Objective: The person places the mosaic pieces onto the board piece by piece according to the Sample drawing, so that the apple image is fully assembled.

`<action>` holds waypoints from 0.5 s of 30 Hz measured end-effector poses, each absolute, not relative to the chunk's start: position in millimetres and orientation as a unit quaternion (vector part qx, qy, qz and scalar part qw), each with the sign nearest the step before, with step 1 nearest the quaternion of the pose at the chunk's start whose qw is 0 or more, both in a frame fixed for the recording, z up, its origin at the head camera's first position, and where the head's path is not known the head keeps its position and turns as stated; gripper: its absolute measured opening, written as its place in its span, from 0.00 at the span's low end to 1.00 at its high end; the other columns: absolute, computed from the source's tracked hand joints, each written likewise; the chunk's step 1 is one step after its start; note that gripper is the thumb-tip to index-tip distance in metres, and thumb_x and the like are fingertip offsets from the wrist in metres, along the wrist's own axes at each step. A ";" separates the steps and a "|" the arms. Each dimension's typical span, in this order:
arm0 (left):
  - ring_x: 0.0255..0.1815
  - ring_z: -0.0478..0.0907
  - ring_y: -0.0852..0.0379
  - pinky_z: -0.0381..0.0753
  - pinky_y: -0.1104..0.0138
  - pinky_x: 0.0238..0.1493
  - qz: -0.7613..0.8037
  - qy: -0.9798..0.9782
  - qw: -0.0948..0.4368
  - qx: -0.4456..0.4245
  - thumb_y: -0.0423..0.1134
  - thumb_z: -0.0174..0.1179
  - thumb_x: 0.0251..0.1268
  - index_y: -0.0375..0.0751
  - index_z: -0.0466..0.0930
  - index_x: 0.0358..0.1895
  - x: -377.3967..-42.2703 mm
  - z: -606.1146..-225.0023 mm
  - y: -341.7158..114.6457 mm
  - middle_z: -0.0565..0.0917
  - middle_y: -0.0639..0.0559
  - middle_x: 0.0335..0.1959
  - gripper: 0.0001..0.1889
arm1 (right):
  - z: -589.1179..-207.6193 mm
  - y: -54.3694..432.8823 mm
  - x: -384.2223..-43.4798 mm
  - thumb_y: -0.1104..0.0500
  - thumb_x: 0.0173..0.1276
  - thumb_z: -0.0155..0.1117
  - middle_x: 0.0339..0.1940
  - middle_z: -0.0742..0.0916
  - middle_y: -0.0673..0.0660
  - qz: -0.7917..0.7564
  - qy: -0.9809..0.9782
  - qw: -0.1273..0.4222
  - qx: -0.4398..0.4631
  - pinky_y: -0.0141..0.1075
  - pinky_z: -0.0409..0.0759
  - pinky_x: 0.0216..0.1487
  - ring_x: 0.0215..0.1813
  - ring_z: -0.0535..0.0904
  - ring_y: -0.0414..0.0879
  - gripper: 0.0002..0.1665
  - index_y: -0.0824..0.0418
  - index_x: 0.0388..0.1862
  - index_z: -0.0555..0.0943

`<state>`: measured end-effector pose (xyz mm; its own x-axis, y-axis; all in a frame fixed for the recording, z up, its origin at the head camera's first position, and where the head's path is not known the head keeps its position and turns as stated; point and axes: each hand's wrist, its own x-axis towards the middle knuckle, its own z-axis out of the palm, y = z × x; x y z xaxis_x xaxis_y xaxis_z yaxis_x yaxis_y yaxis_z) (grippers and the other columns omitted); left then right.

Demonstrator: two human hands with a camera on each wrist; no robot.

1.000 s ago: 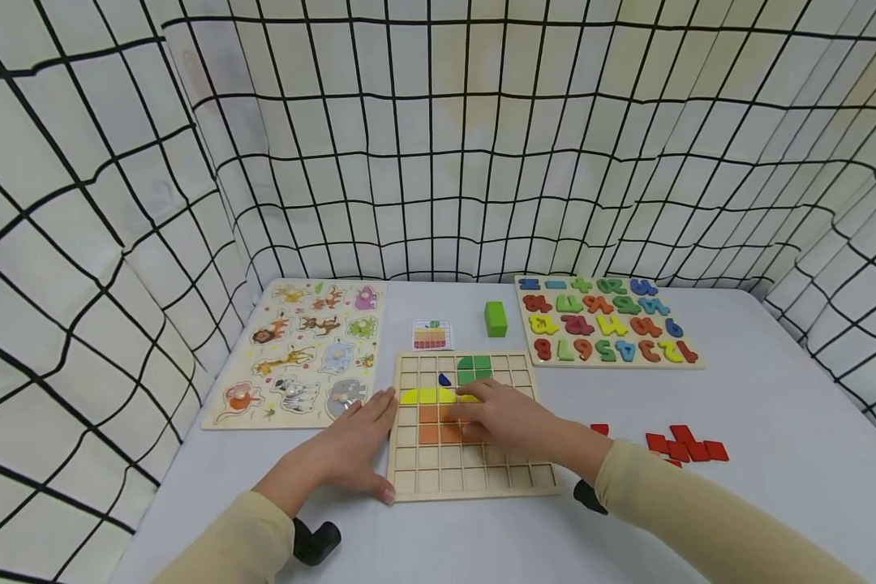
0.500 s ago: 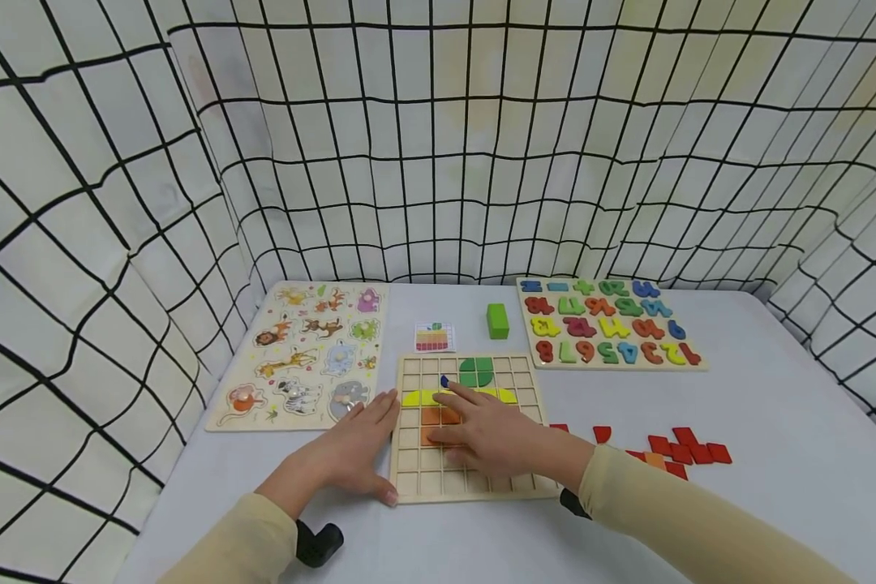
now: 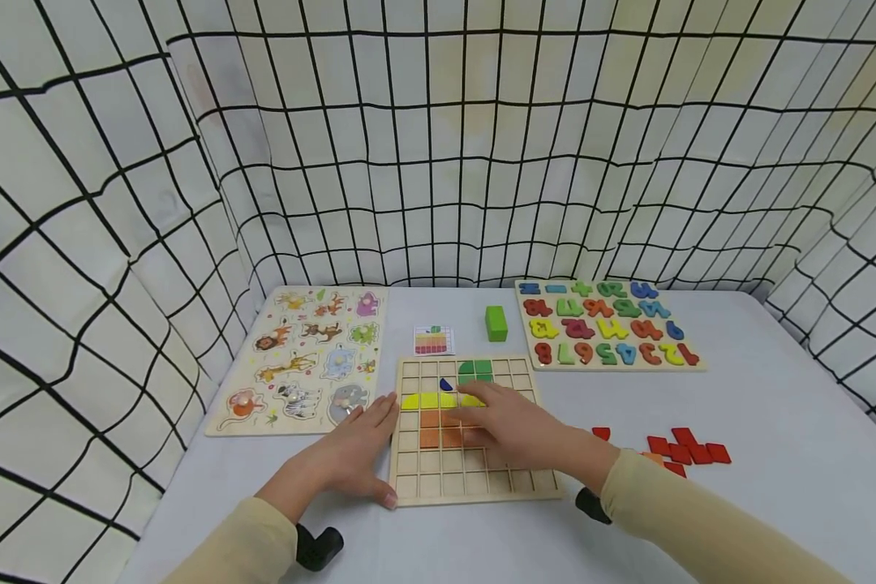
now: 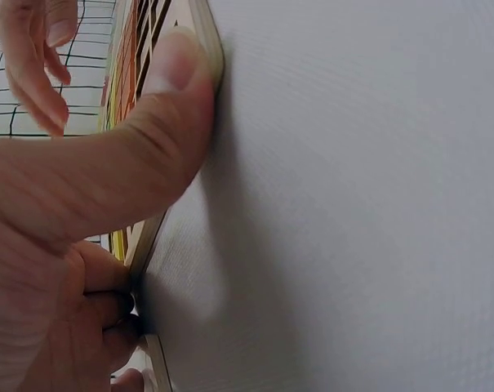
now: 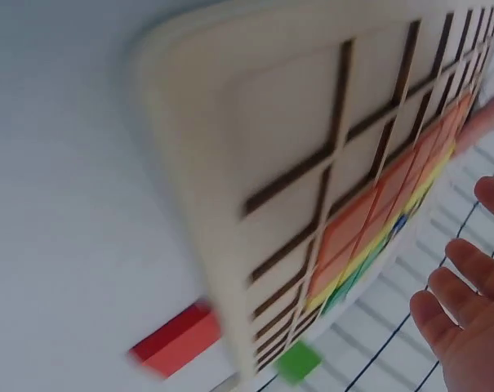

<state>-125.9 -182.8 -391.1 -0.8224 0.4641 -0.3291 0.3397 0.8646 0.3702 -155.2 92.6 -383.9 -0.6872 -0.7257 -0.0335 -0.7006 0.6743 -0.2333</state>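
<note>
A wooden grid board (image 3: 453, 491) lies in front of me. My left hand (image 3: 354, 454) rests along its left edge, fingers extended; in the left wrist view the thumb (image 4: 169, 106) touches the board's corner. Over the board's right half hovers my right hand (image 3: 514, 426), fingers relaxed and loosely bent. The right wrist view shows no piece in those fingers (image 5: 459, 302), which stand off the board. Orange tiles (image 3: 430, 428), a row of yellow pieces (image 3: 427, 401), green pieces (image 3: 476, 371) and a small dark blue piece (image 3: 446, 384) sit on the grid. My right hand hides part of the orange and yellow.
Red tiles (image 3: 699, 453) lie scattered to the right, with an orange one partly behind the sleeve. Behind the board are a picture card (image 3: 433, 341) and a green block (image 3: 495, 324). An animal puzzle (image 3: 295, 365) lies left, a number puzzle (image 3: 613, 324) back right. Black netting surrounds the table.
My right hand went left over the orange tiles, then came back right, uncovering some of them. My left hand has stayed at the board's edge.
</note>
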 end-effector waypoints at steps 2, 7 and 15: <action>0.86 0.44 0.38 0.47 0.44 0.84 0.147 0.943 0.208 0.215 0.58 0.81 0.42 0.27 0.51 0.80 -125.6 -392.2 -182.8 0.48 0.36 0.85 0.67 | -382.3 112.3 -156.4 0.54 0.74 0.66 0.69 0.80 0.57 -0.123 0.920 0.050 -0.369 0.52 0.78 0.70 0.71 0.75 0.56 0.22 0.49 0.66 0.81; 0.86 0.44 0.38 0.47 0.43 0.84 0.139 0.943 0.205 0.220 0.59 0.81 0.43 0.26 0.51 0.80 -126.2 -392.5 -183.2 0.48 0.35 0.84 0.67 | -380.4 181.8 -155.9 0.64 0.68 0.70 0.57 0.87 0.55 -0.139 0.947 0.048 -0.287 0.50 0.84 0.62 0.62 0.81 0.55 0.21 0.55 0.60 0.85; 0.86 0.44 0.37 0.46 0.42 0.84 0.141 0.943 0.208 0.219 0.59 0.81 0.44 0.25 0.51 0.79 -126.6 -391.3 -182.9 0.48 0.34 0.84 0.66 | -385.8 287.6 -143.1 0.68 0.65 0.71 0.45 0.90 0.55 -0.156 0.967 0.088 -0.184 0.44 0.89 0.47 0.50 0.83 0.54 0.16 0.61 0.52 0.88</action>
<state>-126.6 -182.9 -391.3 -0.8170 0.4722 -0.3309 0.3549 0.8642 0.3567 -143.1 287.6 -385.8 -0.9170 -0.3826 -0.1129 -0.3276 0.8838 -0.3342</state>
